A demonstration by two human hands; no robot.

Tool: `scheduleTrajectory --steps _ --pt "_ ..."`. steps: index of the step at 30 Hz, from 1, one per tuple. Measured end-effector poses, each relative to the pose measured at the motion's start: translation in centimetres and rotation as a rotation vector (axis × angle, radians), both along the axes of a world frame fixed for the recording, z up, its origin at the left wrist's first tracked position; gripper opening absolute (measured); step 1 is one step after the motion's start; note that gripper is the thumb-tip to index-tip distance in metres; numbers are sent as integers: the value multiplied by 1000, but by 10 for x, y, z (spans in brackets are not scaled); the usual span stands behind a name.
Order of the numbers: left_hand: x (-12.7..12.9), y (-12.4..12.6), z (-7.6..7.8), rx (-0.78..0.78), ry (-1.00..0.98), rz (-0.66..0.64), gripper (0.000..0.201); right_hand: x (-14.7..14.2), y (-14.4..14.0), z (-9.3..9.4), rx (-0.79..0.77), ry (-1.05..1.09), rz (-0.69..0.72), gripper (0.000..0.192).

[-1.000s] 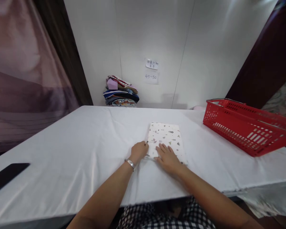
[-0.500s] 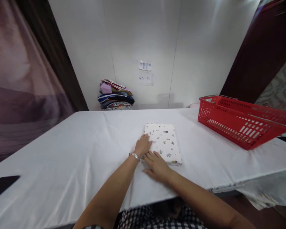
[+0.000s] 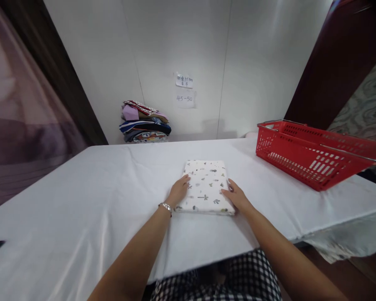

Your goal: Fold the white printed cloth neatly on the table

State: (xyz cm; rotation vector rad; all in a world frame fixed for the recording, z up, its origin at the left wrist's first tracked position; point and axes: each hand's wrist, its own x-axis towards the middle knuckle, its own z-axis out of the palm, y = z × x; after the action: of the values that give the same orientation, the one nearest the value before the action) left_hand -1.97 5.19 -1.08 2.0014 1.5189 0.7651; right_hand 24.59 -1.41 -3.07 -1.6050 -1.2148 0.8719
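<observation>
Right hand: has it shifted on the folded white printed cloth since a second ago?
Yes. The right hand went from lying on the folded white printed cloth's near end to its right edge, toward the red plastic basket.

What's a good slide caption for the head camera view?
Both hands, left hand and right hand, flank a folded printed cloth on a white table.

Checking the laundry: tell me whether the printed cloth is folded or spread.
Folded: the printed cloth lies as a compact rectangle, left hand and right hand at its sides.
</observation>
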Motion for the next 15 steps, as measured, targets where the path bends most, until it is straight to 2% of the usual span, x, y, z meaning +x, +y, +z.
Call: scheduleTrajectory --steps 4,7,9,11,13,15 --pt "-2 -1 2 -44 -64 -23 47 2 21 9 -21 41 69 75" --pt "15 -11 4 -49 16 -36 46 32 52 23 17 38 118 71" --pt "34 -21 4 7 138 -71 44 58 72 32 32 -113 75 68" --pt "53 -32 4 89 216 -87 40 80 85 39 -14 -353 78 60" --pt "64 -41 3 154 257 -63 37 91 88 41 -37 -454 84 50" --pt "65 -46 2 204 265 -50 36 89 79 38 7 -511 86 42"
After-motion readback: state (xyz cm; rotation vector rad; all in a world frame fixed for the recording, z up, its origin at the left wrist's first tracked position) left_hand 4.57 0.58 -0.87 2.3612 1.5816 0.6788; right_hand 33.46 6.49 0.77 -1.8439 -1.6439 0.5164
